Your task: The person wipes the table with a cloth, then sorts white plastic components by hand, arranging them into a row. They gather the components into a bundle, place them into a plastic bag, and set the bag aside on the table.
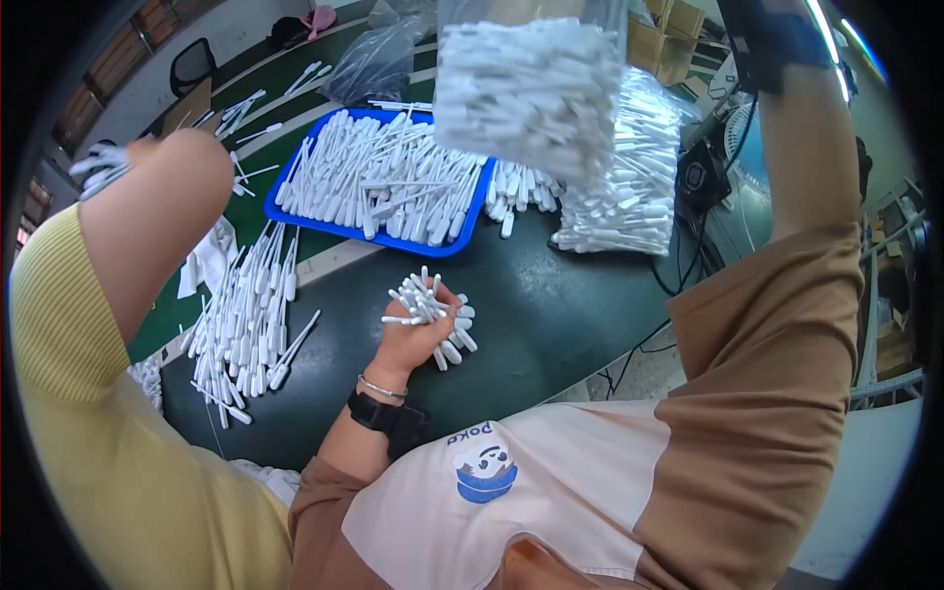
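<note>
My left hand (418, 339) is closed round a bundle of white plastic droppers (462, 329), bulbs and thin stems sticking out on both sides of the fist, above the dark green table. My right forearm (808, 147) is raised at the right with a dark band at the wrist; the hand itself is beyond the upper edge. High up and near hangs a clear plastic bag (526, 93) full of white droppers, slightly blurred. Whatever holds its top is out of view. Beyond my left hand, a blue tray (447, 249) is heaped with more droppers.
A loose dropper pile (246, 324) lies left on the table (531, 324). Another filled bag (624, 187) stands right of the tray. At the left, a co-worker in a yellow sleeve (59, 305) holds droppers (98, 169). Black cables (700, 231) and a fan (744, 147) are at right.
</note>
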Tool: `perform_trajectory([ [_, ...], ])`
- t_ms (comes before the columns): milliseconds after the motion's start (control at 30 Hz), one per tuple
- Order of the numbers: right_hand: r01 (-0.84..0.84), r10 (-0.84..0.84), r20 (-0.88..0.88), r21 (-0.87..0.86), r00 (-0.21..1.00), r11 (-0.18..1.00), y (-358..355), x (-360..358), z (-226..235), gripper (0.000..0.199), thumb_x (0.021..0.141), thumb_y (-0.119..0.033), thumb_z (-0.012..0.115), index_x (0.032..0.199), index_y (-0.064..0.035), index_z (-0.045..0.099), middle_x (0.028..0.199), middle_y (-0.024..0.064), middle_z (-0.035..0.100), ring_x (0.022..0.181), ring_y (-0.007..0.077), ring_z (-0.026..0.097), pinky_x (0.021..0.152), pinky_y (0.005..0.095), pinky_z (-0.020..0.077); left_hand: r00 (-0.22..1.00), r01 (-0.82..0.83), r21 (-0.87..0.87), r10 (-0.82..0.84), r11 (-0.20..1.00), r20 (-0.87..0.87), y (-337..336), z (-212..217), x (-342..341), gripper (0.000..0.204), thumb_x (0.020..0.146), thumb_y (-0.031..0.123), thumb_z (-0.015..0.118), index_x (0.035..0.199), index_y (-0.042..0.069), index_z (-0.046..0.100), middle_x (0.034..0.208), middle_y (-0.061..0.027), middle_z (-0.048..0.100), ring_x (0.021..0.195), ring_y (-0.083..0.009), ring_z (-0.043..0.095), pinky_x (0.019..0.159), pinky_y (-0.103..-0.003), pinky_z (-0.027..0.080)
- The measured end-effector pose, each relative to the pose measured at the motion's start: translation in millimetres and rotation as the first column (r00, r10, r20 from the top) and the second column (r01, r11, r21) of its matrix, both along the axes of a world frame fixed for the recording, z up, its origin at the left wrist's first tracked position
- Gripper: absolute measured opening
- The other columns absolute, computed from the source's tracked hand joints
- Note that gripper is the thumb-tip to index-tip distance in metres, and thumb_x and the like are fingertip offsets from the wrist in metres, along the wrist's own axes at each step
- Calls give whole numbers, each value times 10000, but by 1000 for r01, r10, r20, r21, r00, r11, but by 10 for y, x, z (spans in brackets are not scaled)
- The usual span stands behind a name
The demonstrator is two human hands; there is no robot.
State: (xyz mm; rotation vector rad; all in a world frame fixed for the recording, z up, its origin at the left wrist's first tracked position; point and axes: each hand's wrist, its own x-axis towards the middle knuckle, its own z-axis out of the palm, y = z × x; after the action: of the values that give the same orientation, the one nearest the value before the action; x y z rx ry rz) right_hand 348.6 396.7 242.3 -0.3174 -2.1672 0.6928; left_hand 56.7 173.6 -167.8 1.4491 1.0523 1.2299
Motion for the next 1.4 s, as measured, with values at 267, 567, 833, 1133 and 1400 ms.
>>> perform_trajectory([
  [267,-201,207,83,-79,975,976,-577,61,-692,118,917,-59,651,995,24,682,921,102,707,802,150,673,693,281,544,992,-36,83,46,996,-116,9,16,-13,96,819,88,670,869,13,637,829,-66,661,775,-151,626,695,-312,502],
  [567,-36,51,105,-138,993,990,-1088,652,-1279,167,865,-13,708,1024,36,703,934,107,713,827,134,657,761,249,537,999,-52,64,51,997,16,16,-44,-79,129,838,53,636,950,3,598,899,-93,669,864,-166,628,801,-323,504],
  [833,386,-289,535,-76,794,920,-917,1139,-1170,172,880,-26,694,1050,-13,713,994,99,712,957,176,659,843,270,540,992,-125,101,124,987,19,-14,-53,-27,119,848,58,667,930,-3,607,880,-84,673,815,-140,615,745,-306,504],
  [1133,259,-487,495,460,719,849,-1186,1267,-1480,257,816,-268,773,951,-68,683,992,50,680,996,223,614,842,339,486,994,-106,89,106,990,11,-7,-71,-68,153,862,9,625,994,23,548,916,-109,664,869,-178,629,824,-342,510],
  [1400,332,-690,466,637,553,696,-1694,564,-1386,209,819,-150,737,1006,-88,667,903,76,671,897,256,637,764,372,496,847,-176,-89,197,980,494,95,178,-109,161,844,9,606,990,41,546,866,-111,655,833,-197,623,828,-367,508],
])
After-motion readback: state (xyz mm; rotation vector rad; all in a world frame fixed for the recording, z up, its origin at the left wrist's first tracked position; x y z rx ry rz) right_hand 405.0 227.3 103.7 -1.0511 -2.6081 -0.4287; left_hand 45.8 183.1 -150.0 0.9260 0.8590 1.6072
